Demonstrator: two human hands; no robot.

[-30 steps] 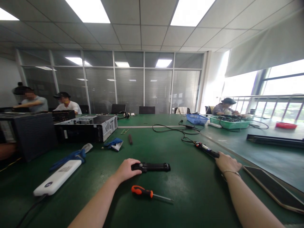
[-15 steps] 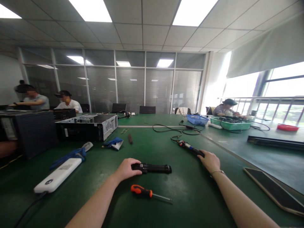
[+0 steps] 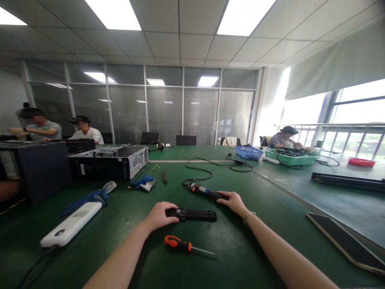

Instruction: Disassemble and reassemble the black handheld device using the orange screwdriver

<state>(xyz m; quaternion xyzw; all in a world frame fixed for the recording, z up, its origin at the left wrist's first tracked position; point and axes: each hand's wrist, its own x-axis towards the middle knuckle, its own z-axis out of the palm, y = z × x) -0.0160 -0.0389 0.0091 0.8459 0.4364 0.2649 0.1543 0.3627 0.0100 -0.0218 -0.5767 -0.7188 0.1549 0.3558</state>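
Note:
My left hand [image 3: 159,216] is closed round the left end of a black cylindrical tool [image 3: 198,215], which lies sideways on the green table [image 3: 126,257]. To the right and farther back, my right hand [image 3: 236,204] grips the dark handle of a corded tool [image 3: 207,192]. Its left end shows small coloured parts, and a black cable runs back from there. Below the black cylindrical tool lies a screwdriver [image 3: 178,243] with an orange and black handle, its shaft pointing right.
At left are a white power strip [image 3: 72,224], blue gloves [image 3: 90,200] and computer cases [image 3: 102,164]. A blue basket [image 3: 249,152] and green basket [image 3: 290,158] stand at back right. A dark flat device [image 3: 343,239] lies at right. Several people sit at far tables.
My right hand has moved left with the corded tool, and its cable has shifted left too. My left hand keeps its hold on the black cylindrical tool.

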